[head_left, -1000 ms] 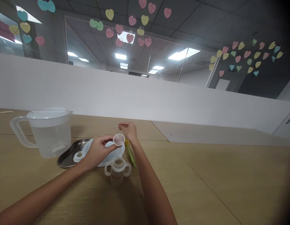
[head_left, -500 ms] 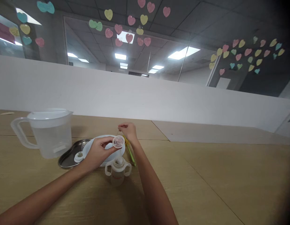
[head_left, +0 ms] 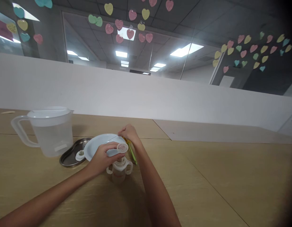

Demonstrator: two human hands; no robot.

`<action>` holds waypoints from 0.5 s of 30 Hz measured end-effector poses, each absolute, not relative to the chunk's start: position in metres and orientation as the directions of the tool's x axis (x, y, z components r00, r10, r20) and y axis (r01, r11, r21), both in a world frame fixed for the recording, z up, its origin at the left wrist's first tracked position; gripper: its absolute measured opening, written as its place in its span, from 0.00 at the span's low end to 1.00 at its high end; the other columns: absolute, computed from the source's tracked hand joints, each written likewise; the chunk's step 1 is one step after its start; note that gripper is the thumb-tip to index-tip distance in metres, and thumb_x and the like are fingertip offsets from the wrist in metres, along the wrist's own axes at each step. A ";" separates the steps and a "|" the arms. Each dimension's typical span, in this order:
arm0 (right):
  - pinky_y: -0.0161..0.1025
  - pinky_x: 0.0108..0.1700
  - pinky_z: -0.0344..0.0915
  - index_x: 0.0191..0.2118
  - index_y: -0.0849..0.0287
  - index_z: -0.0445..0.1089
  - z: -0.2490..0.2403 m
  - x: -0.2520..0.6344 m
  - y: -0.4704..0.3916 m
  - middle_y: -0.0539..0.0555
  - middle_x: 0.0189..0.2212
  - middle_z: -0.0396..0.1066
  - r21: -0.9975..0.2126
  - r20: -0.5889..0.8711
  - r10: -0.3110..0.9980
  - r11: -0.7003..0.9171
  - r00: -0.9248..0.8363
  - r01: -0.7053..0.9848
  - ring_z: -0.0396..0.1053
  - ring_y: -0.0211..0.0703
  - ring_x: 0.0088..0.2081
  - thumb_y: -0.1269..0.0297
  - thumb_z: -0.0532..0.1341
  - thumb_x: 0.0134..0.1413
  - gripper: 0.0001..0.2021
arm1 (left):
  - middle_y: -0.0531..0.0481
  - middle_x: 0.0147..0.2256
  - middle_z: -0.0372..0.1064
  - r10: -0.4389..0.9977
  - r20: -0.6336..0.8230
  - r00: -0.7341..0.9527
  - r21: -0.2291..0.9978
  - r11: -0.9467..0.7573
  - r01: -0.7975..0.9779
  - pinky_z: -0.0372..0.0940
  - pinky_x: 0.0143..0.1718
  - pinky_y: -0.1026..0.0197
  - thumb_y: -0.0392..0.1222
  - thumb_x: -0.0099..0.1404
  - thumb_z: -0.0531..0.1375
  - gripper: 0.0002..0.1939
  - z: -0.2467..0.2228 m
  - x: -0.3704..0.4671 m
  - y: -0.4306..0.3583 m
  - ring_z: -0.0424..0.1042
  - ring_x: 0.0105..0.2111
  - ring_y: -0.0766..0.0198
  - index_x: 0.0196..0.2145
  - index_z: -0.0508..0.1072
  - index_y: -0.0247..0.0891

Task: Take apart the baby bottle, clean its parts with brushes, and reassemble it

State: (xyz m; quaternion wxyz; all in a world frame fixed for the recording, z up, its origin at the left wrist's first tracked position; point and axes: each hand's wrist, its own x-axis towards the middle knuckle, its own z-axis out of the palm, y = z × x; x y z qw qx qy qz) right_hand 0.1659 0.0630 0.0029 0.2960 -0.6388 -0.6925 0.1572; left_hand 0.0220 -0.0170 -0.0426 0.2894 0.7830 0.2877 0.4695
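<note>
My left hand [head_left: 102,159] grips a round translucent cap [head_left: 122,148] between thumb and fingers, its ringed face turned towards me. The cap is just above a clear two-handled baby bottle [head_left: 118,176] and hides part of its top. My right hand [head_left: 128,131] is pinched on the end of a thin wire-like rod [head_left: 112,138], which slants down left towards my left hand. What the rod's far end is cannot be made out. Behind both hands lies a white bowl [head_left: 89,151]. Beside my right wrist is a green and yellow handled tool [head_left: 132,153].
A lidded translucent pitcher [head_left: 52,135] stands at the left. In front of it lies a kidney-shaped metal tray [head_left: 66,160] with a white ring-shaped part [head_left: 80,155] in it. A low white wall [head_left: 136,97] runs along the back of the wooden table [head_left: 202,189].
My left hand has lowered the cap slightly and moved it right, closer over the bottle. The thin rod now shows at a flatter slant, while my right hand stays nearly in place.
</note>
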 end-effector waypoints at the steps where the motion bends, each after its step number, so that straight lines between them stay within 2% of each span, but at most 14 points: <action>1: 0.28 0.27 0.60 0.29 0.62 0.78 0.002 0.166 0.064 0.54 0.26 0.76 -0.585 0.198 0.980 0.130 -0.015 0.800 0.72 0.39 0.30 0.72 0.65 0.38 0.08 | 0.48 0.39 0.75 0.722 0.559 0.407 0.728 -0.663 0.174 0.64 0.44 0.60 0.47 0.56 0.62 0.13 -0.043 0.023 -0.018 0.71 0.41 0.57 0.36 0.77 0.37; 15: 0.28 0.27 0.60 0.31 0.61 0.78 -0.001 0.167 0.068 0.54 0.30 0.77 -0.485 0.108 0.993 0.093 -0.046 0.870 0.73 0.40 0.33 0.68 0.67 0.39 0.09 | 0.45 0.42 0.72 0.722 0.455 0.521 0.806 -0.582 0.104 0.64 0.44 0.60 0.45 0.59 0.60 0.12 -0.051 0.026 -0.024 0.68 0.43 0.57 0.38 0.77 0.37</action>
